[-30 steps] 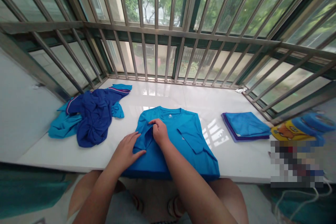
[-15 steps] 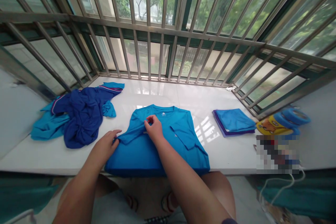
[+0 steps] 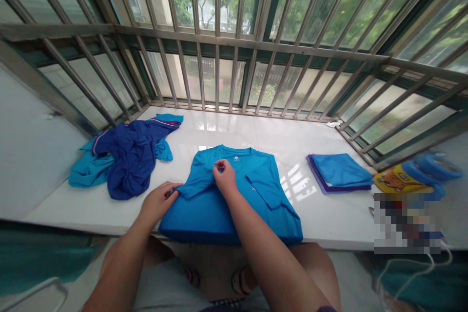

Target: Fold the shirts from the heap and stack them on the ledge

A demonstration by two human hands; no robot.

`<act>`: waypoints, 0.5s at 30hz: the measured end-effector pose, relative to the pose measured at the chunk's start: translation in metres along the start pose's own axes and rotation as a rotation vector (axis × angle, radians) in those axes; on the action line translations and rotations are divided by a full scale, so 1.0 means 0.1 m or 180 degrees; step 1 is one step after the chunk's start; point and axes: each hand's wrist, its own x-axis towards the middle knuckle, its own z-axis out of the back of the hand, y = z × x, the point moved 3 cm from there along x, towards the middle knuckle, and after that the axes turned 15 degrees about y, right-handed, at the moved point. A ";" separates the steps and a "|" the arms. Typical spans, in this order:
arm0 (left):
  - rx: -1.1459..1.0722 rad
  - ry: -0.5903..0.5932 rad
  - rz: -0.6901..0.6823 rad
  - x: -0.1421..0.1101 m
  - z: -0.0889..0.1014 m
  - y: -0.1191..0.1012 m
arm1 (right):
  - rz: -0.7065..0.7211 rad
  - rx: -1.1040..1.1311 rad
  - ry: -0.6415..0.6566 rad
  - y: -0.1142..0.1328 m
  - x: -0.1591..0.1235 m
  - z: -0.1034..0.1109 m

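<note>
Where the shirt lies on the white ledge, its hem reaches the front edge. The right hand pinches the sleeve, fingertips closed; the left hand grips its end between thumb and fingers. Crumpled clothes lie left, folded cloths right, near a yellow-blue bottle.

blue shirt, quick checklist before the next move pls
1. Left hand pinching the near sleeve's outer end: ok
2. Right hand pinching cloth near the chest: ok
3. Other sleeve folded inward over the blue shirt: ok
4. Lower end fully on the white ledge: not ok, it droops over the front edge
5. Underneath layers flat: cannot tell, hidden
</note>
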 end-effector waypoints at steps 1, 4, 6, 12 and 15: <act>-0.0056 -0.0089 0.0030 -0.01 0.00 -0.01 | -0.0010 0.0006 -0.0011 -0.01 0.00 0.01; -0.0218 -0.0253 0.0162 -0.04 -0.02 -0.04 | -0.0026 -0.0043 -0.0006 -0.01 -0.01 0.01; -0.0290 -0.0243 0.0176 -0.05 -0.02 -0.06 | -0.0022 -0.0160 0.0029 0.01 -0.02 0.01; -0.0450 -0.0125 -0.0210 -0.04 -0.01 -0.11 | -0.0092 -0.0894 0.0239 0.13 0.02 -0.11; -0.0539 -0.0079 -0.0291 -0.03 -0.02 -0.09 | -0.0267 -0.1303 0.0368 0.18 0.20 -0.24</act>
